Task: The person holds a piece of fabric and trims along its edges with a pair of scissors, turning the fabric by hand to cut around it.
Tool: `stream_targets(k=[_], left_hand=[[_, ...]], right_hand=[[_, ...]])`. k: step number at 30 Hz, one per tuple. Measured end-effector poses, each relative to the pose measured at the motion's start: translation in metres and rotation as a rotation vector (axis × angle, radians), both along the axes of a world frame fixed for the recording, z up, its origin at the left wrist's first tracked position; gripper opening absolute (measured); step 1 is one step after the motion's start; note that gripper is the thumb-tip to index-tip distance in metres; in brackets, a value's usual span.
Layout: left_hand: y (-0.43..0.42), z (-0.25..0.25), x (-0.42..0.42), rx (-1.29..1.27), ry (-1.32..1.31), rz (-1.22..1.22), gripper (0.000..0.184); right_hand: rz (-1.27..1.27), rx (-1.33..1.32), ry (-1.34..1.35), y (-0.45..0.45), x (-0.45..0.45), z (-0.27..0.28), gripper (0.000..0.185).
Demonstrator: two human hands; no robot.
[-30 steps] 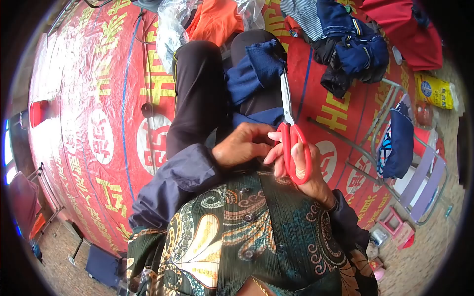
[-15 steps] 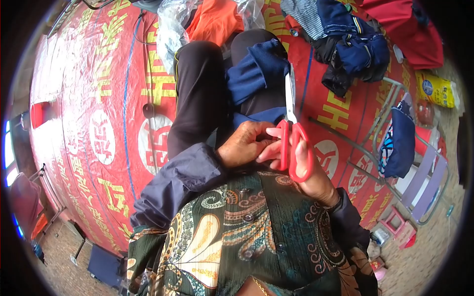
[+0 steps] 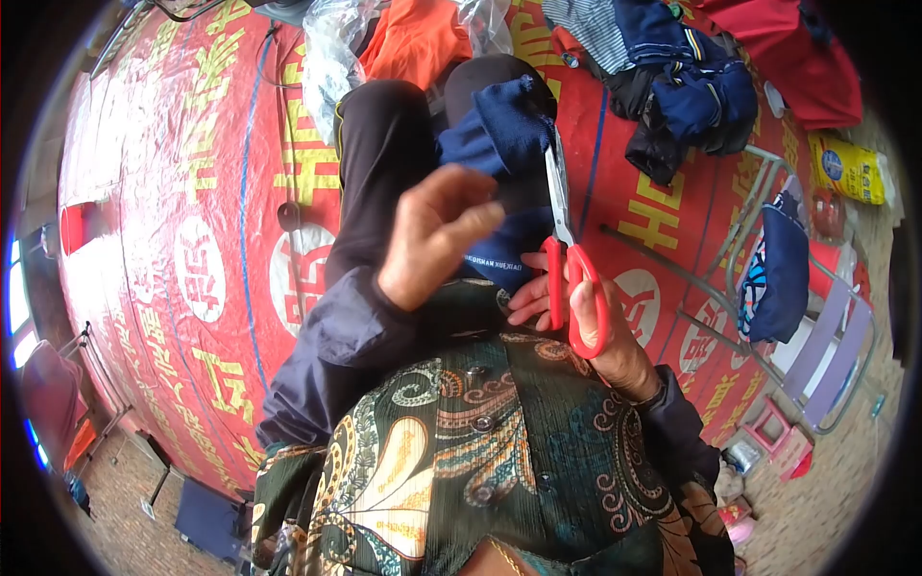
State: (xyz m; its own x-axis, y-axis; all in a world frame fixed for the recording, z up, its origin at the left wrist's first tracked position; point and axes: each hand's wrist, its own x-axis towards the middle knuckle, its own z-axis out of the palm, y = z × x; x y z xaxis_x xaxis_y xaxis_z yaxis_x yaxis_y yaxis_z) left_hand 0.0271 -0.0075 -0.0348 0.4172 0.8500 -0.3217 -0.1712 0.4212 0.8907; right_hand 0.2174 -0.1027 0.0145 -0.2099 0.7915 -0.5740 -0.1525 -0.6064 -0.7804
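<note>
Cloth (image 3: 492, 144) on the lap (image 3: 379, 173), clothes pile (image 3: 691, 86) ahead right

The scissors (image 3: 562, 228), in the right hand (image 3: 615, 346), reach the cloth's right edge. The left hand (image 3: 429, 240) is above the lap. Ahead, a plastic bag (image 3: 331, 48) lies left of the clothes pile, both on a sheet (image 3: 173, 317). A chair (image 3: 832, 360) stands to the right.

Dark green blouse (image 3: 480, 451), finely crinkled fabric; large paisley and scroll print in cream, teal, rust. Round dark buttons (image 3: 482, 423) down front placket. Patterned blouse sleeves; below them dark grey-purple sleeves, left one (image 3: 331, 350) loose and wrinkled, right one (image 3: 672, 427) darker in shadow. Thin gold-coloured chain (image 3: 506, 555) at neckline. Blackish trousers (image 3: 384, 144), smooth cloth, narrow yellow piping along outer left leg.
</note>
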Motion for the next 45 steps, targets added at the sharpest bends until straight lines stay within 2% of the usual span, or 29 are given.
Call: stream_targets(k=[1, 3, 5, 8, 11, 19, 22, 24, 27, 37, 45], left_hand=[[0.008, 0.01, 0.001, -0.05, -0.056, 0.147, 0.021], [0.025, 0.023, 0.003, 0.048, 0.077, 0.154, 0.023], [0.035, 0.022, 0.009, 0.073, 0.096, 0.14, 0.024], [0.048, 0.007, 0.022, -0.105, -0.048, 0.097, 0.022], [0.057, 0.004, 0.026, -0.224, -0.061, 0.089, 0.018], [0.053, 0.003, 0.023, -0.048, -0.156, 0.125, 0.011], [0.053, -0.005, 0.02, -0.112, -0.249, 0.057, 0.017], [0.054, -0.008, 0.02, -0.26, -0.301, 0.062, 0.018], [0.052, -0.009, 0.02, -0.325, -0.269, 0.007, 0.018], [0.05, -0.008, 0.022, -0.349, -0.238, -0.058, 0.015], [0.046, -0.006, 0.019, -0.329, -0.335, -0.062, 0.018]], right_hand=[[0.002, 0.001, 0.002, 0.001, 0.0, 0.001, 0.089], [0.081, 0.021, -0.072, 0.003, 0.0, 0.004, 0.096], [0.087, 0.024, -0.072, 0.002, 0.001, 0.004, 0.097], [0.074, 0.009, -0.048, 0.002, 0.002, 0.003, 0.096], [0.06, -0.008, -0.024, 0.004, 0.002, 0.006, 0.096], [0.1, -0.035, 0.0, 0.001, 0.007, 0.005, 0.098], [0.114, -0.033, 0.007, -0.001, 0.008, 0.006, 0.1], [0.088, -0.058, -0.008, -0.002, 0.008, 0.011, 0.099], [0.104, -0.055, -0.046, -0.007, 0.013, 0.009, 0.097], [0.202, -0.005, -0.162, -0.005, 0.016, 0.021, 0.089], [0.204, -0.04, -0.143, -0.005, 0.018, 0.021, 0.088]])
